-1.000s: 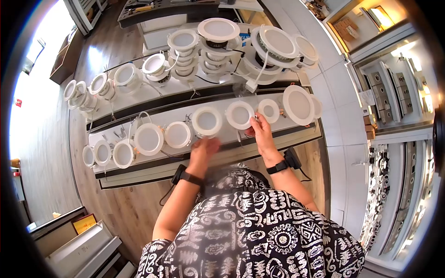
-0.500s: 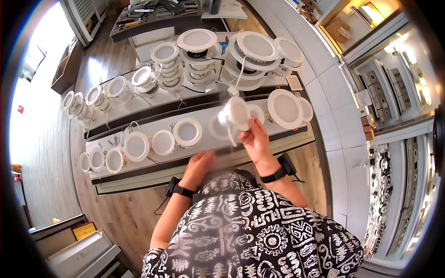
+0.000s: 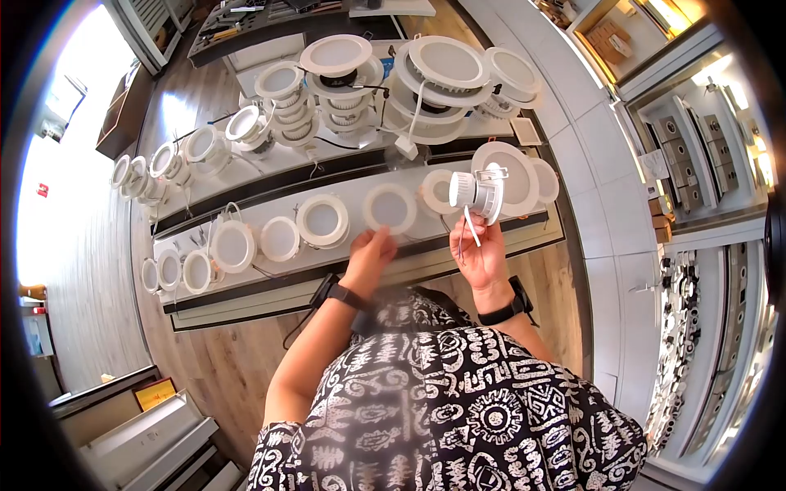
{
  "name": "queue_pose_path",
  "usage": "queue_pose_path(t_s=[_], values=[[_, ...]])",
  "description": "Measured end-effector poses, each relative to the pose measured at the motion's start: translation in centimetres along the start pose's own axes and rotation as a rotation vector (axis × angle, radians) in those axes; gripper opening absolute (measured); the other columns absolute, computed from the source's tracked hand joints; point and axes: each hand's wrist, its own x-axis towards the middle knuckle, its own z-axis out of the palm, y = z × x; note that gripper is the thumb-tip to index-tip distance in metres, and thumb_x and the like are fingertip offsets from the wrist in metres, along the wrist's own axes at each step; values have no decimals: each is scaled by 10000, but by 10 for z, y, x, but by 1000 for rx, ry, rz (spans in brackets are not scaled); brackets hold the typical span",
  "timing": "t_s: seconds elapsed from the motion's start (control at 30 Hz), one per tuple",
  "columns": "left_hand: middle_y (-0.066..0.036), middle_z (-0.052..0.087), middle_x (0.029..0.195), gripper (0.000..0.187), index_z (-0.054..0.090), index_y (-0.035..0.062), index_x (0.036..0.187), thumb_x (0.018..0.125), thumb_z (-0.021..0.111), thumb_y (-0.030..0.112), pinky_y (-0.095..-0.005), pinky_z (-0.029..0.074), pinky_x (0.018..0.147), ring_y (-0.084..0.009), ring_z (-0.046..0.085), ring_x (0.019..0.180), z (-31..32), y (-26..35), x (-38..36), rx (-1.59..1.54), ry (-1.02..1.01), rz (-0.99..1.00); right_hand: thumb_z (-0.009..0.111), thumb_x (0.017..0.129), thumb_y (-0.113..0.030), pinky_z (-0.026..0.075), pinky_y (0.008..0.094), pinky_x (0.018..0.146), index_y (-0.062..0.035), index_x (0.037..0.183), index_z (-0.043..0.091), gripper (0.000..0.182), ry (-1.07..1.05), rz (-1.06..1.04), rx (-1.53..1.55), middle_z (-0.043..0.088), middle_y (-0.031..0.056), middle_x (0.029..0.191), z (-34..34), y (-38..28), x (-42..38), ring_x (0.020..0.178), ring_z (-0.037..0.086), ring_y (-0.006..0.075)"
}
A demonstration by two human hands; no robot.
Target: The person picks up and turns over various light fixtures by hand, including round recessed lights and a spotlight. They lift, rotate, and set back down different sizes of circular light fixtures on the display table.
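My right hand (image 3: 479, 254) holds up a white round downlight (image 3: 481, 193) by its rim, side-on, with its ribbed back to the left and a white cable hanging down. Behind it a large round light (image 3: 512, 168) leans on the front shelf. Near the lower edge of another round light (image 3: 389, 209) is my left hand (image 3: 372, 252), its fingers drawn together; whether it touches that light or pinches something cannot be made out. A smaller round light (image 3: 440, 192) stands between the two hands, farther back.
More round lights (image 3: 233, 246) line the front shelf leftward. Stacks of downlights (image 3: 336, 56) stand on the rear shelf (image 3: 344, 155), one with a dangling connector (image 3: 406, 147). Display shelves (image 3: 679, 229) rise at the right; a dark tray of parts (image 3: 246, 24) lies at the back.
My right hand has moved right and turned the downlight, so its back and side now show. My left hand has moved right and up to the front-row light. The view has shifted slightly.
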Motion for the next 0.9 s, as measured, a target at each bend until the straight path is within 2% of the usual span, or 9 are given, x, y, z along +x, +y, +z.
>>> queue_pose_path(t_s=[0.2, 0.33, 0.47, 0.5, 0.53, 0.6, 0.7, 0.8, 0.9], values=[[-65, 615, 961, 236, 554, 67, 1063, 921, 606, 248, -309, 518, 800, -188, 613, 940, 4, -1, -4, 12, 2, 66, 515, 935, -220, 430, 242, 684, -33, 826, 515, 217, -3, 16, -66, 476, 0, 714, -8, -8, -10, 663, 502, 92], [-81, 604, 1015, 222, 543, 31, 1083, 930, 567, 191, -363, 522, 820, -215, 608, 963, 3, 16, -53, -108, 22, -76, 525, 929, -220, 417, 238, 685, -36, 834, 511, 208, 20, 0, -76, 467, -3, 717, -5, -10, -15, 672, 492, 89], [-105, 561, 1112, 239, 513, 18, 1111, 923, 548, 162, -405, 490, 935, -247, 564, 1039, -4, 28, -101, -117, -111, -198, 532, 920, -209, 411, 240, 682, -35, 833, 510, 196, 14, 8, -86, 469, -4, 724, -2, -6, -16, 671, 485, 87], [-117, 538, 1160, 272, 490, 3, 1140, 917, 540, 150, -410, 454, 996, -259, 536, 1095, -5, 28, -103, -159, -118, -241, 534, 917, -205, 410, 239, 682, -34, 832, 509, 193, 10, 10, -96, 470, -4, 726, -2, -4, -16, 666, 482, 87], [-139, 532, 1186, 356, 462, -18, 1196, 902, 554, 159, -404, 438, 1017, -269, 525, 1129, -3, 27, -107, 12, -185, -147, 536, 914, -202, 408, 238, 682, -34, 831, 508, 190, 6, 13, -108, 471, -3, 729, -2, -3, -15, 662, 479, 86], [-191, 506, 1252, 426, 439, -35, 1255, 897, 547, 169, -377, 465, 991, -280, 526, 1141, 4, 32, -111, -376, -294, -224, 540, 908, -197, 408, 235, 661, -37, 825, 508, 183, -20, 82, -13, 471, -6, 711, -8, -3, -12, 637, 470, 86], [-121, 576, 1140, 297, 524, -36, 1154, 934, 475, 158, -307, 441, 916, -205, 540, 1043, 15, 37, -111, -291, -518, -111, 545, 898, -194, 407, 231, 623, -43, 812, 508, 178, -94, 203, 63, 468, -13, 676, -6, -4, -13, 594, 454, 85], [-247, 471, 1311, 490, 431, -42, 1292, 930, 529, 275, -325, 528, 896, -295, 586, 1051, 32, 40, -115, -793, -501, -193, 548, 886, -188, 404, 221, 556, -55, 818, 524, 152, -76, 277, 121, 465, -28, 640, 8, 2, -16, 541, 436, 80], [-214, 502, 1283, 502, 418, -1, 1318, 928, 551, 286, -364, 533, 878, -293, 601, 1027, 16, 27, -105, -704, -631, -109, 538, 877, -178, 402, 213, 529, -69, 841, 548, 115, -75, 295, 103, 490, -40, 641, 14, 8, -18, 532, 448, 73]])
